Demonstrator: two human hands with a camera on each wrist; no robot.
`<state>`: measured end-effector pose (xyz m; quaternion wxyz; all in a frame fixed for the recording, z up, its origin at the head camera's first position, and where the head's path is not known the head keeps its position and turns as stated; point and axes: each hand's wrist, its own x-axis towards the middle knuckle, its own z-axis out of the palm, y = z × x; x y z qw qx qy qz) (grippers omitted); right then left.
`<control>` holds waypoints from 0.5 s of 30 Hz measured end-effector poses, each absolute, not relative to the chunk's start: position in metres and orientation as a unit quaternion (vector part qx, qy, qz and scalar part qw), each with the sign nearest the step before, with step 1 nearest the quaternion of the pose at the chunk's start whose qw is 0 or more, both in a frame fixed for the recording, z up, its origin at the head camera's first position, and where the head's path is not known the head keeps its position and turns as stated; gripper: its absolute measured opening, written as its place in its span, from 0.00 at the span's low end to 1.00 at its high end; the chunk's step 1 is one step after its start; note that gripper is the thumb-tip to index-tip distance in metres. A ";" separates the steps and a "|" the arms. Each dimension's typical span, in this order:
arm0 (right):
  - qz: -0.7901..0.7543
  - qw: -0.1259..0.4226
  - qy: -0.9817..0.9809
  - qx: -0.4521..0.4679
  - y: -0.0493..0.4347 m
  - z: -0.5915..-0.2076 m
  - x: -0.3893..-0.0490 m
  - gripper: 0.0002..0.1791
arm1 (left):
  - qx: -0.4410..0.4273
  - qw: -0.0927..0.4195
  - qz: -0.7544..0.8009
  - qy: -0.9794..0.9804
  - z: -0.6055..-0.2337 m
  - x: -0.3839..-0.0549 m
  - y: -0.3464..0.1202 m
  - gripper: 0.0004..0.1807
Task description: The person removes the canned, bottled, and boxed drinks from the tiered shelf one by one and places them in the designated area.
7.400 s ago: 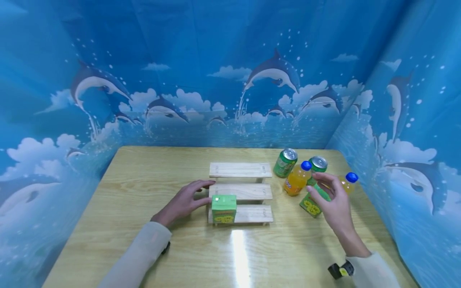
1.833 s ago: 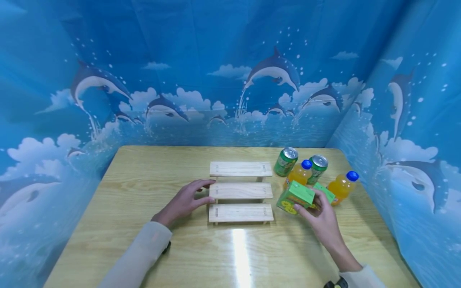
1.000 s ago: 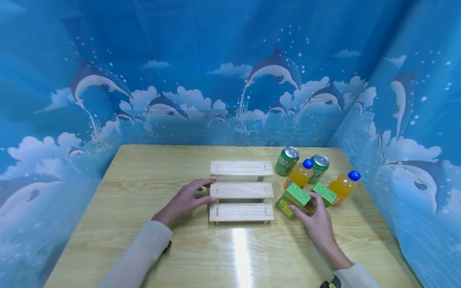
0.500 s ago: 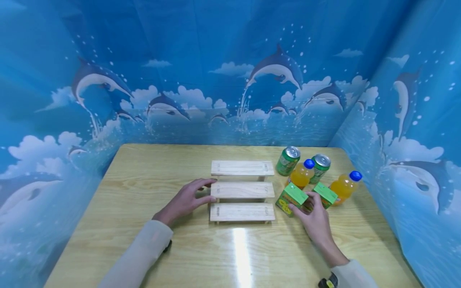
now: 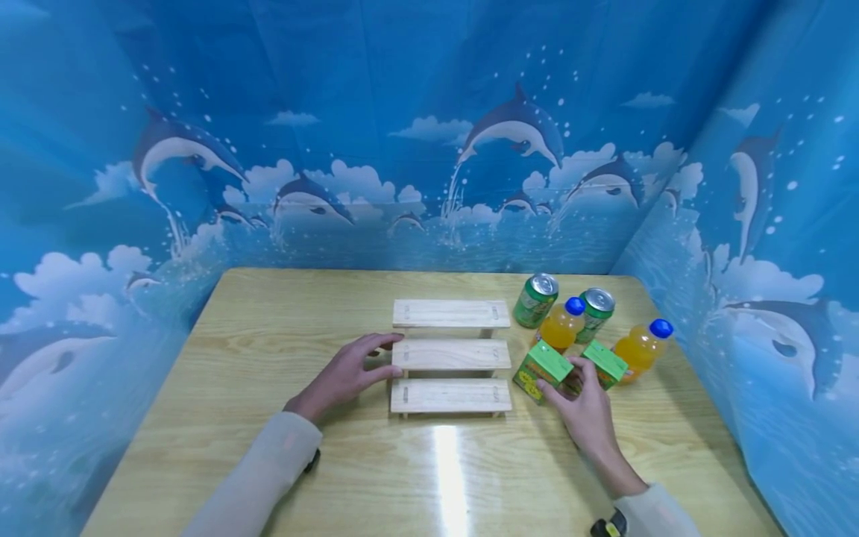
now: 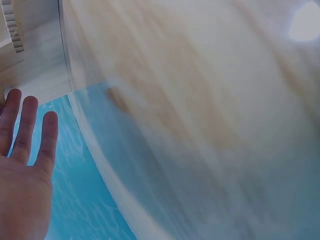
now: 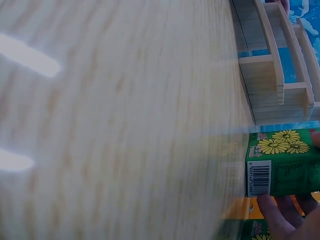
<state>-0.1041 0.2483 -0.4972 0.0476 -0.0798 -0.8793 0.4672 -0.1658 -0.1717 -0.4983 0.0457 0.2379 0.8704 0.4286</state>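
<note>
A three-step wooden rack [image 5: 451, 395] stands mid-table in the head view. My left hand [image 5: 345, 377] is at its left end, thumb and forefinger touching the middle and lower steps; in the left wrist view three fingers [image 6: 47, 140] look straight. To the right of the rack, my right hand [image 5: 587, 410] holds a green drink carton [image 5: 537, 373] with yellow flowers between thumb and fingers. Its base meets the table in the right wrist view, where the carton [image 7: 287, 162] shows a barcode. Right beside the hand stands a second green carton [image 5: 606, 364], partly hidden by the fingers.
Behind the held carton stand an orange drink bottle [image 5: 562, 326] with a blue cap and two green cans, one left [image 5: 536, 301] and one right [image 5: 595, 313]. Another orange bottle [image 5: 640, 349] is farther right. A dolphin-print curtain [image 5: 429, 149] hangs around the wooden table [image 5: 288, 313].
A carton earlier on the rack's lowest step is gone from there. My right hand has brought a carton down beside the second one and turned it slightly. My left hand has stayed put.
</note>
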 end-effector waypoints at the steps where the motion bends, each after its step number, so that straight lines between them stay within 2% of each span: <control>1: 0.468 0.047 -0.879 -0.080 0.248 -0.497 -0.104 0.39 | 0.237 0.046 0.429 0.870 -0.499 -0.166 -0.172 0.35; 15: 0.484 0.080 -0.868 -0.073 0.246 -0.486 -0.100 0.36 | 0.230 0.059 0.440 0.866 -0.497 -0.165 -0.172 0.36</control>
